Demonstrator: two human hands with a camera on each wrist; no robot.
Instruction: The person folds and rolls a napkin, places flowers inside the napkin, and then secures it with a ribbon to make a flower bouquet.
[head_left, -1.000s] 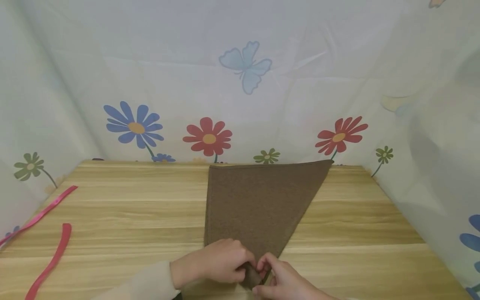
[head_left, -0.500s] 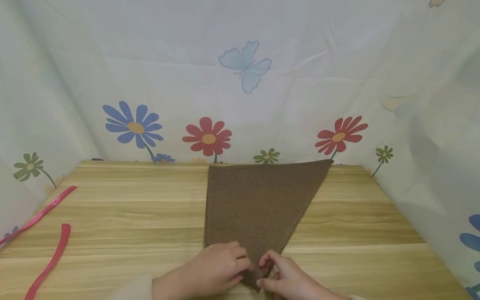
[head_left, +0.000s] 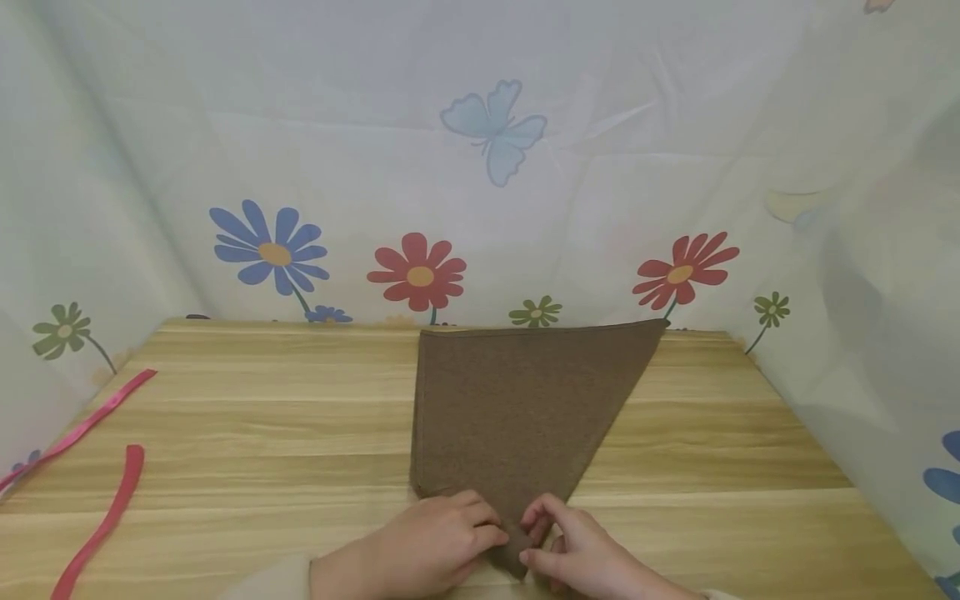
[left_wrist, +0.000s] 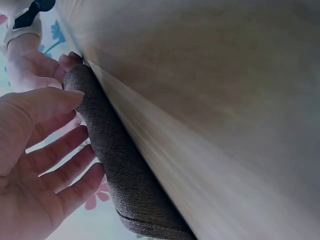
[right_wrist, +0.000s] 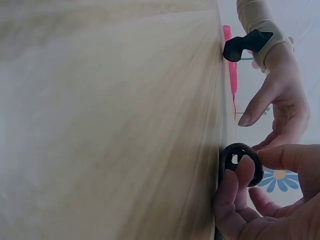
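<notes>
A brown cloth (head_left: 517, 400) lies folded flat, wide at the far side and narrowing towards me. Its near end is rolled up, and the roll (left_wrist: 125, 170) shows lengthwise in the left wrist view. My left hand (head_left: 442, 537) is at the left of this end; its fingers, fairly straight and spread, touch the side of the roll. At the right end, my right hand (head_left: 581, 550) pinches the roll between thumb and fingers. The right wrist view shows the roll's round, hollow end (right_wrist: 257, 175) there, with a fingertip in front of its opening.
Two ribbons lie at the left of the wooden table (head_left: 262, 417): a shiny pink one (head_left: 97, 425) farther off and a red one (head_left: 112, 517) nearer. A white curtain (head_left: 337, 125) printed with flowers hangs behind and at both sides.
A second ago my left hand gripped a raised fold at the near end. It has since loosened and moved slightly back, and the tip lies lower. My right hand stays beside it.
</notes>
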